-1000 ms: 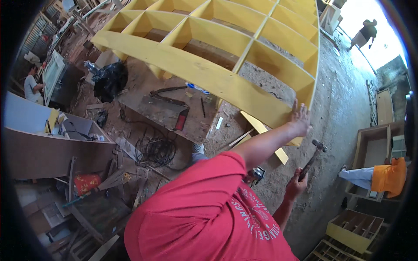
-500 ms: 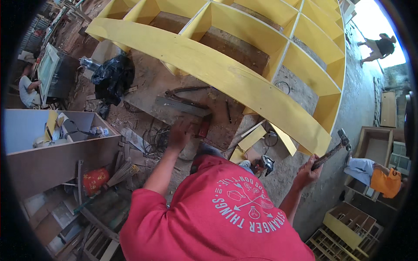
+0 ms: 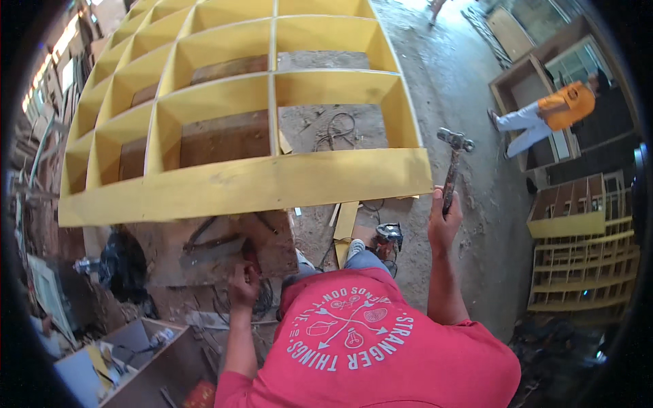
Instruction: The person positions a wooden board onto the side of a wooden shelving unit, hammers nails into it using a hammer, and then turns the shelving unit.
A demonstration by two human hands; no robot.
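Observation:
In my right hand (image 3: 445,216) is a hammer (image 3: 454,163), gripped low on its dark handle with the metal head up. That hand is at the right end of a long yellow board (image 3: 252,187), which lies along the near edge of a large yellow shelf frame (image 3: 273,115). Below the board, my left hand (image 3: 243,289) has its fingers partly apart beside the red handle (image 3: 251,256) of a flat grey-bladed tool, seemingly a handsaw. Whether they touch it I cannot tell. Dark curved tools (image 3: 204,234) lie by it on a brown panel (image 3: 166,265).
A corded power tool (image 3: 388,238) and yellow offcuts (image 3: 345,224) lie by my feet. At left are a black plastic bag (image 3: 122,262) and an open box (image 3: 146,367) holding items. A person in orange (image 3: 570,105) stands at right near wooden cabinets (image 3: 524,85).
My view has turned, so the shelf frame now stands more squarely ahead. My left hand has come close to the red handle's lower end. The hammer in my right hand is now more upright.

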